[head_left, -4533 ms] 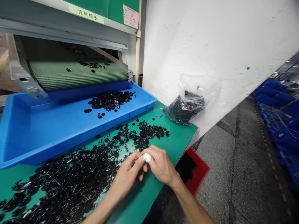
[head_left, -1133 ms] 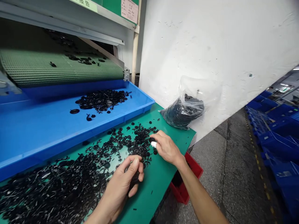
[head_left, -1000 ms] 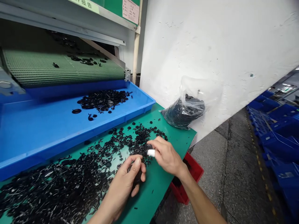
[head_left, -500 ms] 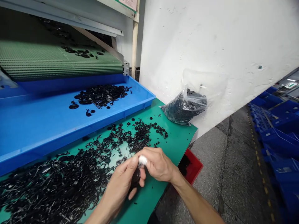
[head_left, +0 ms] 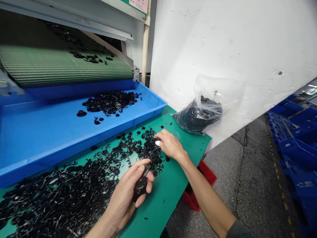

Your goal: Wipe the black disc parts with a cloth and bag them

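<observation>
My left hand [head_left: 128, 188] is closed around several round black plastic parts [head_left: 140, 185], stacked in the palm, with a smaller disc at the thumb tip. Farther out, my right hand [head_left: 168, 143] reaches over the right end of the pile of small black plastic parts [head_left: 148, 148]. Its fingers are bent and drawn together at the pile, and a white wrap [head_left: 158, 143] covers one fingertip. Dark material shows by those fingertips, but I cannot tell whether it is gripped. A larger heap of loose black parts [head_left: 61, 198] spreads left of my left hand on the green tabletop [head_left: 158, 211].
A blue tray [head_left: 44, 125] with black parts stands beneath a green conveyor belt [head_left: 49, 64]. Against the white wall [head_left: 223, 39] leans a clear bag [head_left: 198, 114] of black parts. Below the table edge is a red bin [head_left: 209, 173]; blue crates [head_left: 292, 132] line the floor at right.
My right hand has left my left hand and moved forward to the pile. The black parts in my left hand are now more exposed. The view has shifted slightly.
</observation>
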`<state>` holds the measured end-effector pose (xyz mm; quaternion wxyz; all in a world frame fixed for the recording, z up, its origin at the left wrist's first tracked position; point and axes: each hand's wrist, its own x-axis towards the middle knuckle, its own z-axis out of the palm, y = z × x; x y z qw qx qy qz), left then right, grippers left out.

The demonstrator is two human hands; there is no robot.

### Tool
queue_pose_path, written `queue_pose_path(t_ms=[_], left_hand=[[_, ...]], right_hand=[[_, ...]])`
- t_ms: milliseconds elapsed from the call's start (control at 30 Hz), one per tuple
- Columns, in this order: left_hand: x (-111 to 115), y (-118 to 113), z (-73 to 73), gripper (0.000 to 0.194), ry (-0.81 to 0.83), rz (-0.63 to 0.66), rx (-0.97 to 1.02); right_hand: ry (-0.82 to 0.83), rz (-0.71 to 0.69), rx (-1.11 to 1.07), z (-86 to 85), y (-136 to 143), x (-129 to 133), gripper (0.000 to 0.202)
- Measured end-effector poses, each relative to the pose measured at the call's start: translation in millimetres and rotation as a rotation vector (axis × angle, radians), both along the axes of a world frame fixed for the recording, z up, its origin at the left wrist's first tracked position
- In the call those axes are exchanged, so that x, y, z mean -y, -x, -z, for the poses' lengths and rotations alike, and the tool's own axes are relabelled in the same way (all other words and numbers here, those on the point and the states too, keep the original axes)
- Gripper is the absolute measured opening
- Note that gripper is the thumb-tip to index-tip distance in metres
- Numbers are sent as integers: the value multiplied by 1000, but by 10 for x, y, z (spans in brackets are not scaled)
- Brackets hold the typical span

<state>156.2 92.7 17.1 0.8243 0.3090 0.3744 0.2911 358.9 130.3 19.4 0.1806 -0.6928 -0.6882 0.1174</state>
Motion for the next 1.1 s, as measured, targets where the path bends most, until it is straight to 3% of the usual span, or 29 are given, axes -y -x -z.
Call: queue_pose_path(t_ms=[200,400,600,700,833,967,1100], left_hand=[[-20,31,25,16,66,-42,183],[-33,22,10,14,37,-57,175],[-14,-15,35,30,-19,-28,34],[-7,-42,46,29,-64,-38,-27],[-17,-42,49,31,-113,-45,-55],[-59,-14,61,30,-235,-43,-174],[-107,8,68,31,-307,-65,-313]], right_hand=[[-58,13,-161,48,-29,57,23],[-135,-49,-258,3,-64,118,51],[85,10,-715,-23,-23,187,61],[133,-5,-845,-80,62,251,51],[187,-80,-846,-126,213,314,31],[193,-171,-743,-102,309,352,31],[-86,-85,-367,-101,354,420,44]])
